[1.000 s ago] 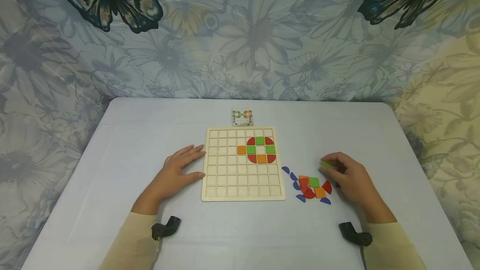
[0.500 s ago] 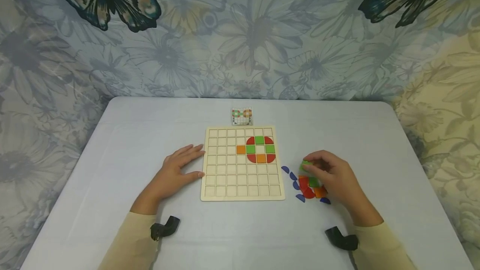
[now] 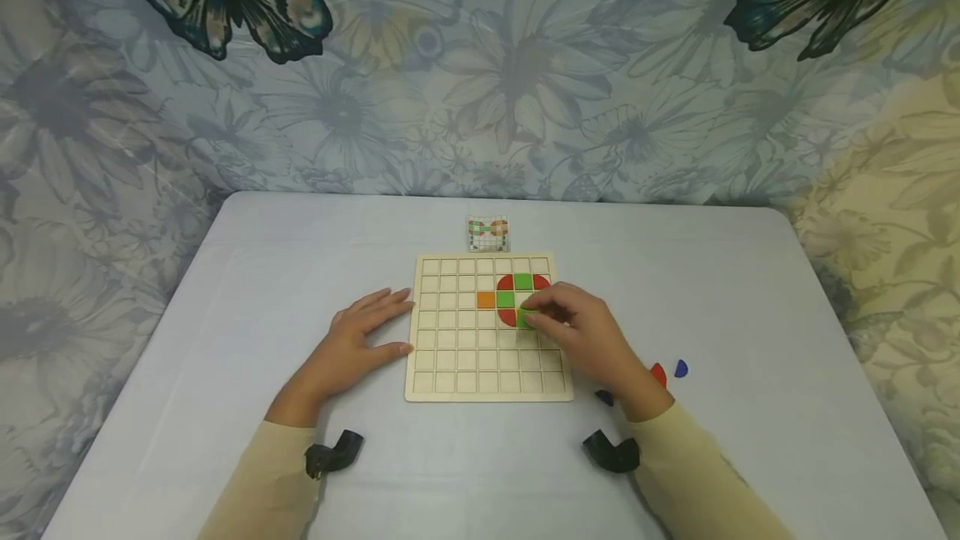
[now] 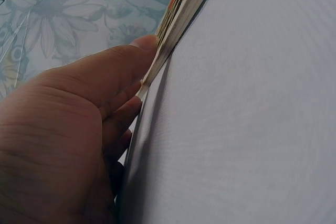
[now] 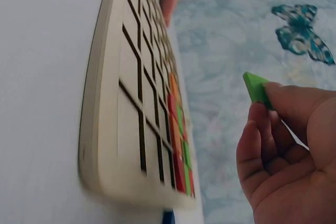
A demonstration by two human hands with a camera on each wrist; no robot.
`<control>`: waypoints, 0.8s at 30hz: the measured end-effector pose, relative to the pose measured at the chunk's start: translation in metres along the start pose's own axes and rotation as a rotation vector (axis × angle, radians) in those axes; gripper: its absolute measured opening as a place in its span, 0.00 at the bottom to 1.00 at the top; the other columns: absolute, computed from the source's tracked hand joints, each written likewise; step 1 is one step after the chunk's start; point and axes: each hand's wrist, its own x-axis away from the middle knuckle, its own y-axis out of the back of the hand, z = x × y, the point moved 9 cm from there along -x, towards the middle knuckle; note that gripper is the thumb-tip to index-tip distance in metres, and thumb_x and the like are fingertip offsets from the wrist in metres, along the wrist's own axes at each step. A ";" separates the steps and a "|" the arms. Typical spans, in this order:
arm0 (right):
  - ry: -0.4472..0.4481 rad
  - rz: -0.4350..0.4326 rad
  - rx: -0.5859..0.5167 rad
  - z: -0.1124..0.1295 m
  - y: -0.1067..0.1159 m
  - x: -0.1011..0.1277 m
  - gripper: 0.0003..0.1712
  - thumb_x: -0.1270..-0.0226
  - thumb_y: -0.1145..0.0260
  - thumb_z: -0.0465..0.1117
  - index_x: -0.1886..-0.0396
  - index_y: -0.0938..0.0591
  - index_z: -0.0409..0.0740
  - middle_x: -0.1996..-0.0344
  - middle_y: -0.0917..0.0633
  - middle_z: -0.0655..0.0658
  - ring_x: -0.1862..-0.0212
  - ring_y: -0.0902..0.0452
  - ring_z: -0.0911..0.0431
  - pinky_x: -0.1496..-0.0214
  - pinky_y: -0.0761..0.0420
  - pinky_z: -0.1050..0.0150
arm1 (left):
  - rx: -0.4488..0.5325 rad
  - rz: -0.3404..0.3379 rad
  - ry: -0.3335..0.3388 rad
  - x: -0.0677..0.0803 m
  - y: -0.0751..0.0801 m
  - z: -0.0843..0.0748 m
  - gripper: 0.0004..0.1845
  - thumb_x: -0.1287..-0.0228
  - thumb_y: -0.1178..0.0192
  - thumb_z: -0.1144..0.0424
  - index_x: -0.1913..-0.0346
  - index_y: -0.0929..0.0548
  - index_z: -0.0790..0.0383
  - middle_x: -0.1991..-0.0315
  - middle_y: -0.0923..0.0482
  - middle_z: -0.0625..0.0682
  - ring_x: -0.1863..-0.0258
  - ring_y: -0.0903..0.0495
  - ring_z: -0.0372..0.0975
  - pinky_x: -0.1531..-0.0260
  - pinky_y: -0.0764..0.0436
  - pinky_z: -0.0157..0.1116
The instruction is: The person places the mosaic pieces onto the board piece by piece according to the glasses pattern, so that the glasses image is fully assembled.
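A wooden grid board (image 3: pixel 457 357) lies mid-table, seen edge-on in the right wrist view (image 5: pixel 113 103) and left wrist view (image 4: pixel 181 17). Red, green and orange tiles (image 3: pixel 513 290) form a ring on it, with one orange tile (image 3: pixel 485 300) to the left. My right hand (image 3: pixel 577 332) hovers over the ring's lower right and pinches a green square tile (image 5: pixel 255 88) (image 3: pixel 527 319) in its fingertips. My left hand (image 3: pixel 360 340) lies flat on the table, fingers (image 4: pixel 113 74) straight and touching the board's left edge.
A small pattern card (image 3: pixel 488 233) stands behind the board. To the board's right, a red piece (image 3: pixel 658 373) and blue pieces (image 3: pixel 680 368) peek out beside my right forearm; others are hidden. The table is backed by a floral, butterfly-print cloth (image 3: pixel 480 65).
My right hand carried the green tile left, from beside the loose pile to above the ring on the board. The left hand stayed in place.
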 end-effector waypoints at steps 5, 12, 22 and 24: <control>0.027 0.050 0.023 0.007 -0.025 -0.021 0.08 0.27 0.24 0.31 0.51 0.09 0.42 0.59 0.14 0.53 0.58 0.19 0.56 0.52 0.18 0.61 | -0.006 0.002 0.004 0.000 0.000 0.002 0.38 0.31 0.22 0.50 0.21 0.22 0.52 0.18 0.34 0.43 0.16 0.45 0.48 0.25 0.51 0.62; -0.021 0.108 0.041 0.006 -0.047 -0.045 0.07 0.23 0.27 0.33 0.49 0.10 0.44 0.55 0.13 0.51 0.59 0.19 0.56 0.53 0.17 0.57 | -0.002 -0.005 -0.006 0.001 0.001 0.001 0.38 0.31 0.22 0.51 0.21 0.22 0.53 0.18 0.33 0.43 0.16 0.44 0.49 0.25 0.51 0.62; -0.095 0.191 0.096 -0.003 -0.072 -0.068 0.06 0.20 0.29 0.37 0.50 0.09 0.48 0.52 0.14 0.54 0.47 0.19 0.55 0.41 0.20 0.56 | -0.010 0.009 0.016 0.001 0.000 0.001 0.37 0.30 0.23 0.49 0.21 0.22 0.50 0.18 0.35 0.39 0.16 0.46 0.45 0.24 0.51 0.61; -0.101 0.206 0.114 -0.004 -0.075 -0.070 0.06 0.19 0.29 0.37 0.50 0.09 0.48 0.52 0.14 0.53 0.47 0.19 0.55 0.40 0.19 0.56 | -0.013 0.010 0.017 0.000 0.000 0.001 0.37 0.30 0.24 0.48 0.21 0.22 0.50 0.18 0.35 0.39 0.16 0.46 0.45 0.24 0.51 0.61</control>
